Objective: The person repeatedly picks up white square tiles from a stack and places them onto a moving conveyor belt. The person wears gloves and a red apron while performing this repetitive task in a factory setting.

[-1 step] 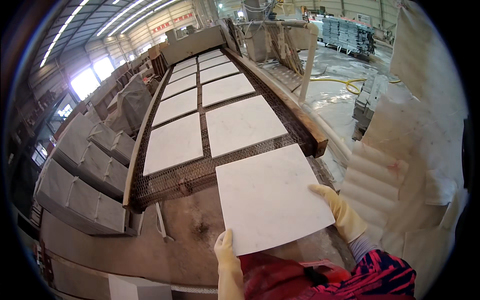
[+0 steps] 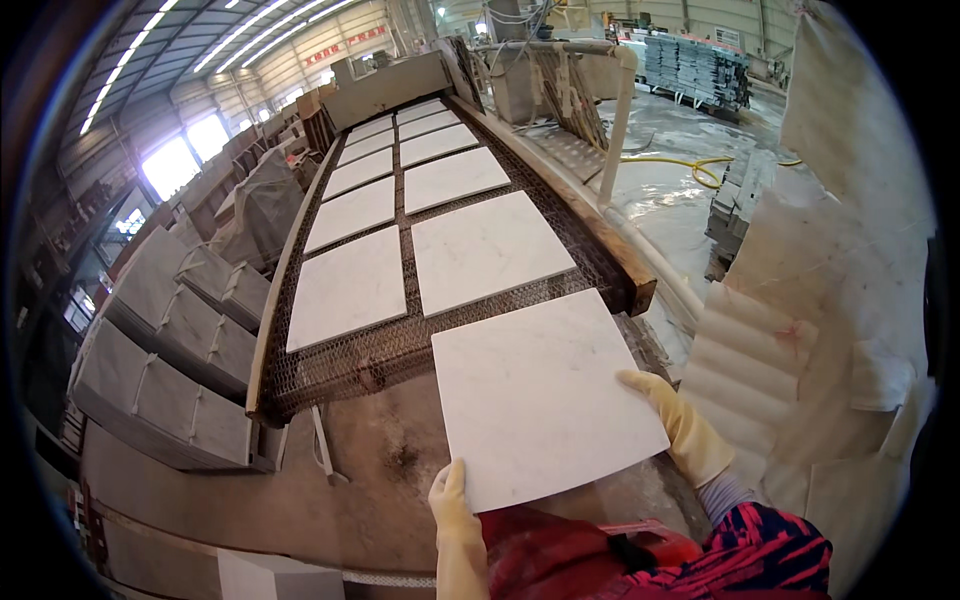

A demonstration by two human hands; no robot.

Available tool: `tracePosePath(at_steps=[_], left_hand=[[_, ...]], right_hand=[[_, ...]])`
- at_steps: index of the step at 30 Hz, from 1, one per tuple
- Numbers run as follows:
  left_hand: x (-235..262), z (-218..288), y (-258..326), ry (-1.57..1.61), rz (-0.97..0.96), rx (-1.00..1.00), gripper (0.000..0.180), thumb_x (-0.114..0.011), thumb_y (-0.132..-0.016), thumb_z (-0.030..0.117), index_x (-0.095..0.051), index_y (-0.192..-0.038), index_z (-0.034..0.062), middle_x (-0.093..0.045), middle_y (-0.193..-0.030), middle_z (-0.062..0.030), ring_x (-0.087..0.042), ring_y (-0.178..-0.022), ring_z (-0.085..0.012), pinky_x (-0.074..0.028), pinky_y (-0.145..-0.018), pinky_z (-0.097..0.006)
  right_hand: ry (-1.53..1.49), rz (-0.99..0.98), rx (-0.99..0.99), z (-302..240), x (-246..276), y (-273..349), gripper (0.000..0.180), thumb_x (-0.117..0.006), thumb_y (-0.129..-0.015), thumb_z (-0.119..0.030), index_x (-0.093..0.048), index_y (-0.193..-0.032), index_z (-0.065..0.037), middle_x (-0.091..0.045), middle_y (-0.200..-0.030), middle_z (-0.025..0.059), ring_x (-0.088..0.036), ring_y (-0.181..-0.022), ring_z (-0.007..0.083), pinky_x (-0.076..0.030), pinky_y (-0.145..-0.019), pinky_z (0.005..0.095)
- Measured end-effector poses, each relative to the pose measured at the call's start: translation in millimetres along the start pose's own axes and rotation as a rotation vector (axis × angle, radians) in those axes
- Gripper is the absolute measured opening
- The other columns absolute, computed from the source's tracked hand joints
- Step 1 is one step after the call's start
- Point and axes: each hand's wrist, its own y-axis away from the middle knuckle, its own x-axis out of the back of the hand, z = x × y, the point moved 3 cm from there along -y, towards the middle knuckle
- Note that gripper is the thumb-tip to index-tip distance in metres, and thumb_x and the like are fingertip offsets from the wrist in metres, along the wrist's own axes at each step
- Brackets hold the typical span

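Between my two gloved hands I hold a square white stone tile (image 2: 545, 400) with faint grey veining, just off the near end of a mesh conveyor belt (image 2: 350, 365). My left hand (image 2: 455, 505), in a cream rubber glove, grips its near left corner with the thumb on top. On the right edge, near the other corner, my right hand (image 2: 690, 430) is closed with its thumb over the face. The fingers beneath the tile are hidden. Two rows of similar tiles lie flat on the belt, the nearest being a left tile (image 2: 348, 290) and a right tile (image 2: 490, 250).
Wooden side rails (image 2: 600, 245) border the belt, which runs back to a grey machine housing (image 2: 388, 90). Strapped stone slab stacks (image 2: 170, 390) stand at left. At right hang pale sheets (image 2: 770, 370); beyond them a yellow hose (image 2: 700, 170) crosses the wet floor. A white block (image 2: 278, 577) sits at lower left.
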Motion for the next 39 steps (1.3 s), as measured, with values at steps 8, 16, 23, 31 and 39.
tracePosePath(at_steps=[8, 16, 23, 31, 39], left_hand=[[-0.3, -7.0, -4.4, 0.169, -0.045, 0.065, 0.021, -0.066, -0.086, 0.018, -0.060, -0.093, -0.0007, -0.066, -0.092, -0.0118, -0.064, -0.081, -0.0215, -0.053, -0.075, -0.035], [-8.0, 0.1, 5.8, 0.162, -0.036, 0.076, 0.021, -0.065, -0.087, 0.018, -0.060, -0.093, -0.0005, -0.065, -0.094, -0.0126, -0.064, -0.084, -0.0232, -0.054, -0.077, -0.037], [-10.3, 3.5, 7.0, 0.125, -0.024, 0.069, 0.023, -0.065, -0.087, 0.020, -0.059, -0.096, -0.0005, -0.065, -0.096, -0.0126, -0.063, -0.087, -0.0233, -0.054, -0.077, -0.038], [-11.5, 4.0, 5.6, 0.131, -0.065, 0.070, 0.023, -0.063, -0.088, 0.019, -0.059, -0.098, -0.0014, -0.064, -0.098, -0.0128, -0.063, -0.087, -0.0234, -0.054, -0.078, -0.038], [-9.7, -1.9, -3.7, 0.146, -0.102, 0.066, 0.024, -0.063, -0.088, 0.018, -0.059, -0.099, -0.0033, -0.064, -0.098, -0.0133, -0.063, -0.088, -0.0230, -0.053, -0.079, -0.037]], right_hand=[[-0.217, -0.183, 0.210, 6.9, 9.3, -4.9, 0.049, -0.049, -0.093, -0.031, -0.045, -0.131, 0.000, -0.056, -0.123, 0.0167, -0.056, -0.111, 0.0267, -0.045, -0.096, 0.0390], [0.311, -0.270, 0.218, 75.8, -10.7, 20.9, 0.052, -0.049, -0.094, -0.032, -0.041, -0.134, 0.000, -0.052, -0.129, 0.0154, -0.052, -0.115, 0.0259, -0.040, -0.100, 0.0372], [0.477, -0.566, 0.048, 120.5, -14.4, 21.1, 0.052, -0.050, -0.094, -0.032, -0.040, -0.134, 0.000, -0.050, -0.131, 0.0149, -0.050, -0.117, 0.0258, -0.038, -0.102, 0.0361], [0.419, -0.197, 0.366, 134.4, -23.5, 18.7, 0.047, -0.056, -0.090, -0.016, -0.043, -0.134, -0.006, -0.053, -0.124, 0.0174, -0.052, -0.116, 0.0248, -0.039, -0.101, 0.0381], [0.309, -0.102, 0.350, 169.2, 39.0, -39.2, 0.048, -0.059, -0.089, -0.015, -0.041, -0.132, -0.001, -0.054, -0.121, 0.0204, -0.057, -0.108, 0.0287, -0.046, -0.091, 0.0404]])
